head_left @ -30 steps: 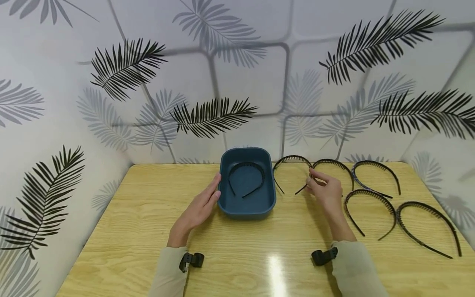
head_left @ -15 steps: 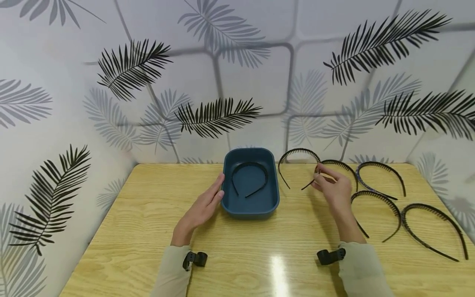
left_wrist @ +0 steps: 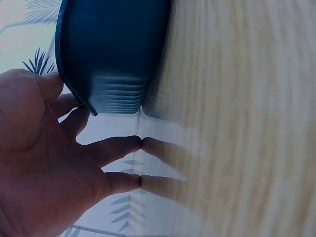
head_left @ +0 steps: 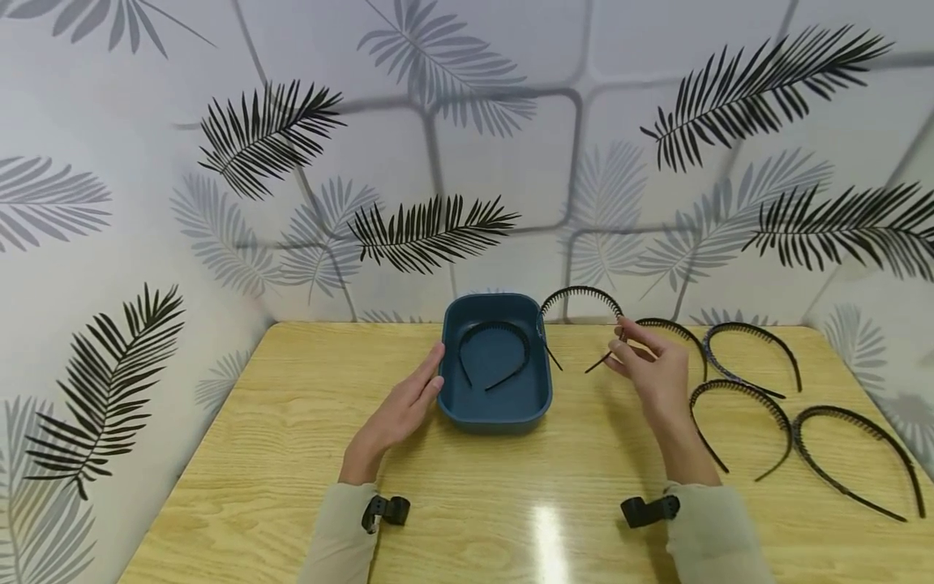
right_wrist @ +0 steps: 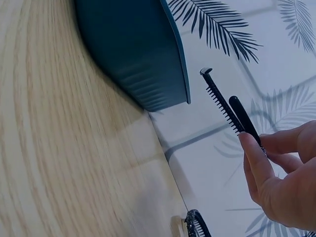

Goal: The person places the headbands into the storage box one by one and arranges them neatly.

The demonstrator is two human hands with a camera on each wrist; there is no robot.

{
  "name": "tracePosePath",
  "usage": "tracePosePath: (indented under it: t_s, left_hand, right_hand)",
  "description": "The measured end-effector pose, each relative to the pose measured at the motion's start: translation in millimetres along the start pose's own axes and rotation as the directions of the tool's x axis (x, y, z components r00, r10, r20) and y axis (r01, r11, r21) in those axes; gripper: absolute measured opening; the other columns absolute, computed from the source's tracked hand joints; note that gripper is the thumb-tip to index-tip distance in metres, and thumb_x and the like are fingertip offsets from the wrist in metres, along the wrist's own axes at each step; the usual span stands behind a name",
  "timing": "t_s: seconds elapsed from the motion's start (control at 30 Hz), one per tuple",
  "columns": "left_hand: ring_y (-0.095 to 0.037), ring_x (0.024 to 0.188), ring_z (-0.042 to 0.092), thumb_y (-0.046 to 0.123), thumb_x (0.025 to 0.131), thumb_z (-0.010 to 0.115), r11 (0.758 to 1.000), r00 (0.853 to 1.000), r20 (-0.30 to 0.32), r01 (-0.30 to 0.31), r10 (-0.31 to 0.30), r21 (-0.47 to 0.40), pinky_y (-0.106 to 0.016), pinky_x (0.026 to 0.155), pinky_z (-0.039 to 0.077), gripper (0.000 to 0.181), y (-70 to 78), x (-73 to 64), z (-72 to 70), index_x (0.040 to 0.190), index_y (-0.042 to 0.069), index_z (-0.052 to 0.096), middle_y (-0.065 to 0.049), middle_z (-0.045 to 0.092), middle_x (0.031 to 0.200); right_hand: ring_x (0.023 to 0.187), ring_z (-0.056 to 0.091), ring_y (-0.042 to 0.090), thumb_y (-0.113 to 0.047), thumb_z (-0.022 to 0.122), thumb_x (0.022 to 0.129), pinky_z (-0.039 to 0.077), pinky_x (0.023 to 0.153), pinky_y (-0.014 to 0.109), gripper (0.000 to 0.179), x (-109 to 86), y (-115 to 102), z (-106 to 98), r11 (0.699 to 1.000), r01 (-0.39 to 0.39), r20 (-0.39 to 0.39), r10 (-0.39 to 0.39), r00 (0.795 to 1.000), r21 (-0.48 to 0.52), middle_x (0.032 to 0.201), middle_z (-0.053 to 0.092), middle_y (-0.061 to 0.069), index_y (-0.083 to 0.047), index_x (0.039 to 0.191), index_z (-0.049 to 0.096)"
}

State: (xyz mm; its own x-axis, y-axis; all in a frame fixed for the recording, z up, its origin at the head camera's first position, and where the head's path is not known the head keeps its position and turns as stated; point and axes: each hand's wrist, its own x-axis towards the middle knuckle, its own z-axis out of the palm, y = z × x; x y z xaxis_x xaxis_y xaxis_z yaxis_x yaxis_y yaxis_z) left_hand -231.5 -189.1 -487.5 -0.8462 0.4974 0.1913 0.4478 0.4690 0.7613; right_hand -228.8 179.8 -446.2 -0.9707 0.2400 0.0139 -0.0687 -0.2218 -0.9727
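With the person's right hand [head_left: 651, 371] pinching only one arm of a black, arched, toothed plastic-looking headband [head_left: 580, 289], the free arm is probably risking a catch on the rim of the deep-blue rounded rectangular bin [head_left: 496, 427]. The left hand [head_left: 397, 407] is resting nearly straight fingers against the bin's left side, and too light a touch could be letting it slide. The held headband is hanging above the pale wooden tabletop [head_left: 306, 405], showing fine inward teeth and a speckled glint.

Glare streak on tabletop [head_left: 467, 503], soft shadows, dimmer bluish wrist views
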Motion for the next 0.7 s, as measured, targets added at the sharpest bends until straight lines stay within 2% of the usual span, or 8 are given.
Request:
tracePosePath:
  t_s: [0.27, 0.53, 0.7]
  left_hand:
    - [-0.03, 0.156, 0.012, 0.018, 0.115, 0.035, 1.0, 1.0, -0.002, 0.0, 0.0, 0.008, -0.051, 0.124, 0.018, 0.057, -1.9, 0.6, 0.1, 0.164, 0.0, 0.013, -0.019, 0.01, 0.17]
    - [-0.031, 0.156, 0.015, 0.017, 0.114, 0.036, 1.0, 1.0, -0.02, -0.005, 0.005, 0.029, -0.051, 0.124, 0.02, 0.056, -0.7, 0.9, 0.4, 0.163, 0.0, 0.016, -0.02, 0.013, 0.169]
    - [-0.031, 0.156, 0.014, 0.017, 0.114, 0.036, 1.0, 1.0, -0.013, 0.005, -0.005, 0.029, -0.052, 0.124, 0.019, 0.056, -1.4, 0.4, 0.7, 0.163, 0.0, 0.014, -0.019, 0.012, 0.17]
  right_hand:
    - [0.101, 0.068, 0.015, 0.008, 0.066, 0.096, 0.059, 0.086, 0.03, 0.044, -3.5, 7, 13, 1.0, -0.007, 0.047, 0.009, 0.999, -0.029, 0.112, 0.065, 0.003, 0.008, 0.14, 0.059]
    - [0.104, 0.069, 0.016, 0.007, 0.064, 0.098, 0.06, 0.086, 0.032, 0.047, -7.8, 11, 22, 0.999, -0.008, 0.102, 0.012, 0.995, -0.037, 0.113, 0.065, 0.0, 0.009, 0.144, 0.054]
    - [0.103, 0.069, 0.017, 0.009, 0.063, 0.098, 0.06, 0.087, 0.033, 0.046, -11.1, 12, 29, 0.999, -0.023, 0.113, 0.025, 0.993, -0.023, 0.128, 0.058, 0.016, 0.01, 0.143, 0.054]
